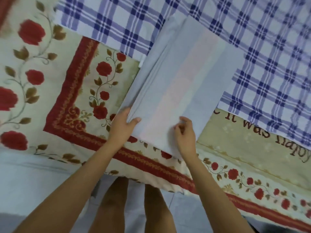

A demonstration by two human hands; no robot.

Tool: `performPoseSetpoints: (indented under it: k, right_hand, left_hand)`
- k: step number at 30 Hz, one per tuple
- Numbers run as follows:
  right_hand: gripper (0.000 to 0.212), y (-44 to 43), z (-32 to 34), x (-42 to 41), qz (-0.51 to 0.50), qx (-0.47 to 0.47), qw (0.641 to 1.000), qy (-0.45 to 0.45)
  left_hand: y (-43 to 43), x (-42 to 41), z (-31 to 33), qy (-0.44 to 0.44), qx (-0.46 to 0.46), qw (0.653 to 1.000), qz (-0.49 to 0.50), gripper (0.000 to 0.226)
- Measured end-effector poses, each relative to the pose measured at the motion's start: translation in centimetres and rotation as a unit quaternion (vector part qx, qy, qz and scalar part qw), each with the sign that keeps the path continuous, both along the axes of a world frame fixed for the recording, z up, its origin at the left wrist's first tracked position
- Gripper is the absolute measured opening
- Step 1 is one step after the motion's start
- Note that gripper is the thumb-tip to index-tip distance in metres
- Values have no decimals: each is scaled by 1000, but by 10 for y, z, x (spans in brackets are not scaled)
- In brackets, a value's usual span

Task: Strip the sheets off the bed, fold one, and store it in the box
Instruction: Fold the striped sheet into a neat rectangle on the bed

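Sheet (178,84), pale and folded into a long strip, lies on the bed (50,81), its long axis running from 1 o'clock down to 7 o'clock toward the person. Left hand (122,126) clamps the near-left corner, thumb on top. Right hand (185,133), at the near edge, pinches loosely, fingers curled; both seem equally near. No box shows.

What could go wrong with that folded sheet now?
1. The left hand pinches only one corner of the folded sheet, and the right hand barely touches it, so lifting might let the layers fall open.
2. The sheet lies partly on the loose checked sheet, so pulling it might drag that along.
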State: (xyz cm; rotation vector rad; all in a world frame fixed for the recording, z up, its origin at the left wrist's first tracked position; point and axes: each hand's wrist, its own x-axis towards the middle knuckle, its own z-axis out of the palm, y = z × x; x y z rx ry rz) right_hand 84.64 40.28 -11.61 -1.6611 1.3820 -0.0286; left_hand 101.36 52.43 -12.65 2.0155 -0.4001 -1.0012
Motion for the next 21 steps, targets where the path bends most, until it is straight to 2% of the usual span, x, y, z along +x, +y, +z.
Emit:
performPoseSetpoints:
  k: [4,5,7,9,11,13,15,17,19,21]
  right_hand:
    - [36,-41,2,0,20,-26,999,31]
    - [37,-51,3,6,28,-39,998,27]
    - [40,-81,4,27,76,-94,992,41]
    - [50,-115,6,56,148,-161,974,54]
    - [61,-148,10,98,233,-244,939,71]
    - [70,-181,14,140,341,-325,873,125]
    - [74,-207,17,182,487,-358,768,212]
    - [60,-219,15,217,595,-354,670,267]
    - [48,-226,15,241,645,-351,603,310]
    - [54,-229,15,253,680,-365,512,377]
  left_hand:
    - [8,6,1,6,-22,1000,12,17]
    - [11,9,-4,-5,1,1000,14,15]
    - [14,16,-19,-37,62,997,1,25]
    - [8,20,-27,-43,92,995,-21,26]
    - [5,26,-30,-48,103,993,-28,26]
    - [5,27,-30,-63,107,991,-51,29]
    - [8,24,-30,-92,110,987,-78,30]
    - [14,22,-29,-105,106,985,-87,31]
    - [15,19,-30,-115,88,986,-79,27]
    - [15,18,-31,-123,73,987,-73,24]
